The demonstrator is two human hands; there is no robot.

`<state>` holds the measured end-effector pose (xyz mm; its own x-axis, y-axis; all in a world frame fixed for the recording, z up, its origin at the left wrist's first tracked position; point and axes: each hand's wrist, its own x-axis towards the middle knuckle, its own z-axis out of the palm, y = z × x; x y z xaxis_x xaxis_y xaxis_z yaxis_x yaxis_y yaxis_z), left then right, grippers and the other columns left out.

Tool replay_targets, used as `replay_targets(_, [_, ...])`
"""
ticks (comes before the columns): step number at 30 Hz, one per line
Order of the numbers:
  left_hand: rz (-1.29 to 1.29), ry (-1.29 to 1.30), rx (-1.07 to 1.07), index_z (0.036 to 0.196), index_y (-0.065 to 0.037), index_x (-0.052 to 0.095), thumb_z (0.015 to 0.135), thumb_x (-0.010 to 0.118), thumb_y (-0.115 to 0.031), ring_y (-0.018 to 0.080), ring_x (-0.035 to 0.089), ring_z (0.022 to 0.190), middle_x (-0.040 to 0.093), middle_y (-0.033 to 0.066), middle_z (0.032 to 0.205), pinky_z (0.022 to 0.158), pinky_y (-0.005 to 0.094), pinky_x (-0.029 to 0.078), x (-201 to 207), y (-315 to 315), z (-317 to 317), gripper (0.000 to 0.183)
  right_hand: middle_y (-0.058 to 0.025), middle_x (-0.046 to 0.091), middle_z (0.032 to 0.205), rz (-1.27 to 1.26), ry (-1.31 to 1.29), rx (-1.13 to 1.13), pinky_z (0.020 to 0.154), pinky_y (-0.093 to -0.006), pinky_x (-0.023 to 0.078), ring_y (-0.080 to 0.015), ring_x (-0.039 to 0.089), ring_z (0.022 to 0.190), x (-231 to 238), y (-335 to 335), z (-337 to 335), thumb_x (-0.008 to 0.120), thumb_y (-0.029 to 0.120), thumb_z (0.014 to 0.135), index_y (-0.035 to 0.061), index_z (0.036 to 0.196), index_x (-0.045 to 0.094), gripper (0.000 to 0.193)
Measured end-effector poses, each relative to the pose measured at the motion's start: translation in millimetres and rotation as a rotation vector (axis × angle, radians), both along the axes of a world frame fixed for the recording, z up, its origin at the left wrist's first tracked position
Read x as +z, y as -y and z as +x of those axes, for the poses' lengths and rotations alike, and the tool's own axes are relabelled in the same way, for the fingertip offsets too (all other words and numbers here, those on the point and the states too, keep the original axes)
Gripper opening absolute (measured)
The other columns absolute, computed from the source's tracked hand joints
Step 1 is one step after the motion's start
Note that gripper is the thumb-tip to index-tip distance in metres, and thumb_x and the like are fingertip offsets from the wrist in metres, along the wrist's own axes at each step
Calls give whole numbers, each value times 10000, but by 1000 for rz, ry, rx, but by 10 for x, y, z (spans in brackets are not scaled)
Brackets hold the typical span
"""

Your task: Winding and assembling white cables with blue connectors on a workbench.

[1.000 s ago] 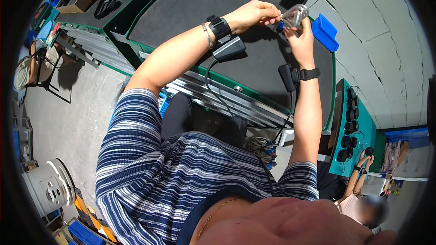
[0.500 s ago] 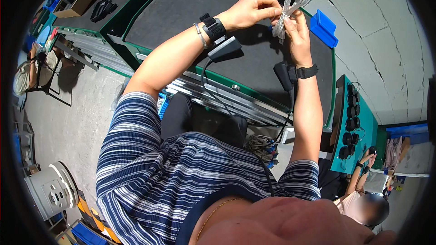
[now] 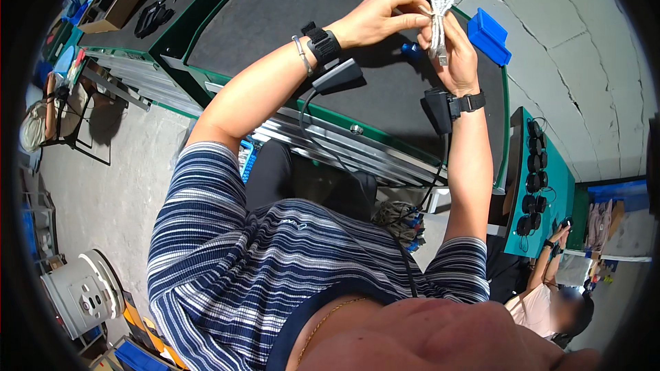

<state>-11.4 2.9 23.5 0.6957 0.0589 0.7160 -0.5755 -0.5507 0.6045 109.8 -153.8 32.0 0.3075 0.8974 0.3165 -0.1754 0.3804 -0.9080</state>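
At the far left we see a white round appliance (image 3: pixel 84 294) on the floor (image 3: pixel 117 185), well apart from the work. Up and to the right, a black tool bundle (image 3: pixel 150 19) lies on the dark mat of the bench (image 3: pixel 275 20), near a cardboard box (image 3: pixel 117 0).

Moving right, we find the left hand (image 3: pixel 375 19) raised above the bench. Its fingers (image 3: pixel 412 22) are pinched narrow on the middle of a coiled white cable (image 3: pixel 440 7). The left wrist carries a black wrist device (image 3: pixel 323 45) with a black cord (image 3: pixel 309 130) that runs down toward the striped shirt (image 3: pixel 275 261).

The coiled white cable stands roughly upright between both hands, held in the air over the bench, its loops at the top and its plug end pointing down.

Next, the right hand (image 3: pixel 460 55) is closed around the lower part of the coil from behind; its fingers are wrapped on the cable. A second black device (image 3: pixel 440 106) sits at the right wrist.

Further right, a blue bin (image 3: pixel 489 36) rests near the bench edge. At the far right, black round parts (image 3: pixel 533 178) lie in a row on a green bench (image 3: pixel 560 192), where another person (image 3: pixel 550 295) sits.
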Motion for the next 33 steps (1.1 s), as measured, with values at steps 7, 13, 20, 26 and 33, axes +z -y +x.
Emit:
replay_targets(7, [-427,-485,-308,1221,-41,520,973,455,-479,148,542,1091,590,76,1098,957,290,418,-92,57,5,508,-109,612,1038,235,-378,98,833,-340,487,-230,600,963,-18,60,269,412,212,1014,-5,1199,509,301])
replay_targets(13, [-454,-698,-419,1112,-50,560,964,519,-418,81,588,778,617,11,853,653,220,447,-152,31,46,399,-111,627,1099,123,-137,-222,902,-336,466,-234,604,1038,-118,7,356,457,202,1000,14,1214,527,294])
replay_targets(20, [-460,-741,-365,1018,-36,569,935,609,-277,72,615,732,625,10,809,656,218,495,-187,-31,84,259,-71,624,1110,-31,-41,-279,734,-213,418,-60,546,848,-118,19,369,571,193,953,21,1250,532,345])
replay_targets(26, [-517,-752,-438,1076,-28,537,943,583,-355,91,625,710,635,56,858,653,219,510,-125,12,42,356,-107,609,1139,-24,-18,-136,619,-187,383,-40,453,672,-73,26,292,537,149,968,-8,1305,474,378])
replay_targets(33, [-522,-692,-446,1101,-40,528,960,537,-395,70,597,637,638,66,887,566,195,483,-93,43,10,383,-133,597,1160,-14,-37,-102,540,-160,352,-23,388,587,-46,-10,149,536,149,967,-32,1316,445,404])
